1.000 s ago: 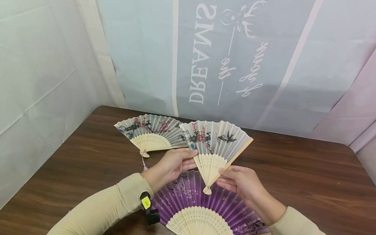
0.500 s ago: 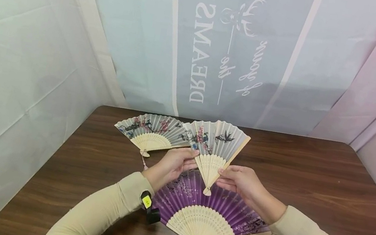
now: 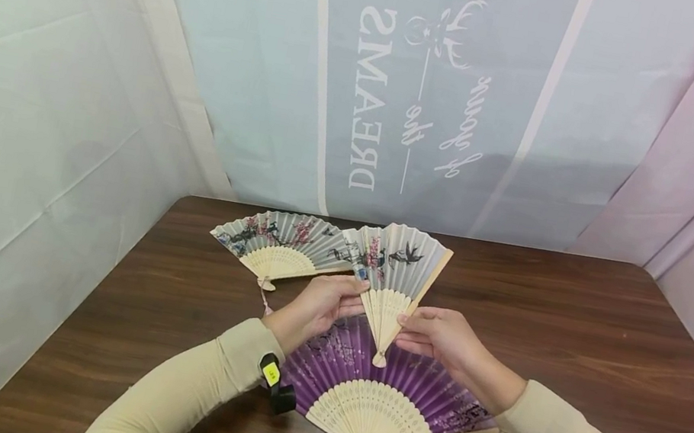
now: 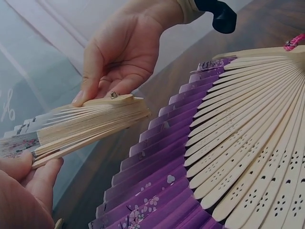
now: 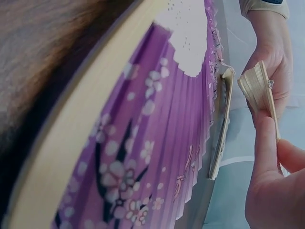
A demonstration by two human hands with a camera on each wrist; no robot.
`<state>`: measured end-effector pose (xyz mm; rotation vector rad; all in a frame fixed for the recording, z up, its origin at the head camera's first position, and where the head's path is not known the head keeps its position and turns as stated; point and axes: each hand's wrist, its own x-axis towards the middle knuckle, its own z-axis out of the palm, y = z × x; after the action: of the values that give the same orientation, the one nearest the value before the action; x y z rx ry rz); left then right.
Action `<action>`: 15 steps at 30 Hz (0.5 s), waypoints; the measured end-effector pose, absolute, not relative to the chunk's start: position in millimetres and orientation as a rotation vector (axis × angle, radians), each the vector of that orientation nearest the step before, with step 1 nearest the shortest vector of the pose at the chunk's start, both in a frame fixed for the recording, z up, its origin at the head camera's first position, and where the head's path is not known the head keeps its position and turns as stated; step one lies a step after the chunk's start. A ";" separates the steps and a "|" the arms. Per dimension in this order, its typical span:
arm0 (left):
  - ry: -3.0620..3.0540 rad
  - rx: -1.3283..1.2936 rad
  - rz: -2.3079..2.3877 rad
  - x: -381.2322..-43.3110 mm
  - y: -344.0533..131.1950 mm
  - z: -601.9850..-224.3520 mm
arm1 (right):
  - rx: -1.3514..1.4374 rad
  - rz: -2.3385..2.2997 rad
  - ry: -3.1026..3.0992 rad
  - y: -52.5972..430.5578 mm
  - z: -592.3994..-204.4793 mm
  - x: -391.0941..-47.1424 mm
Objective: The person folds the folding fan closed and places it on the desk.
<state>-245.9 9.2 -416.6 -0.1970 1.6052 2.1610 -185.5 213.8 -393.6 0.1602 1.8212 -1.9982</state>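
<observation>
A pale folding fan (image 3: 404,265) with a black bird and pink blossoms is held up between both hands, partly spread, its pivot end pointing down toward me. My left hand (image 3: 320,305) pinches its left edge, thumb on the front. On the opposite side my right hand (image 3: 447,339) pinches the right guard stick between thumb and fingers. In the left wrist view the ribs of the pale fan (image 4: 90,121) are bunched together near the pivot. Below the hands a purple folding fan (image 3: 350,356) lies fully spread, its pale pierced ribs toward me.
Another spread grey fan (image 3: 283,240) with blossoms lies at the back left of the brown wooden table (image 3: 577,334), its tassel (image 3: 265,301) hanging toward the left forearm. A printed cloth backdrop (image 3: 436,108) rises behind the table. White cloth walls (image 3: 57,119) flank it.
The held fan has narrowed a little, its right guard stick moving left along with the right hand. Its pivot end sits slightly lower. The two fans on the table have stayed put.
</observation>
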 end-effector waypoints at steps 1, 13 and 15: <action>1.607 -0.193 2.160 -245.9 9.1 -417.2 | 0.153 -1.992 1.822 213.6 -393.9 -185.6; 1.617 -0.166 2.142 -245.4 8.6 -420.9 | 0.082 -1.964 1.789 217.0 -403.8 -189.7; 1.621 -0.166 2.138 -245.7 8.5 -422.3 | 0.110 -1.959 1.797 213.9 -400.4 -188.3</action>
<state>-245.7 8.5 -422.3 -0.1662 1.6210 2.1379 -188.3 213.9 -400.4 0.1101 1.7971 -1.9593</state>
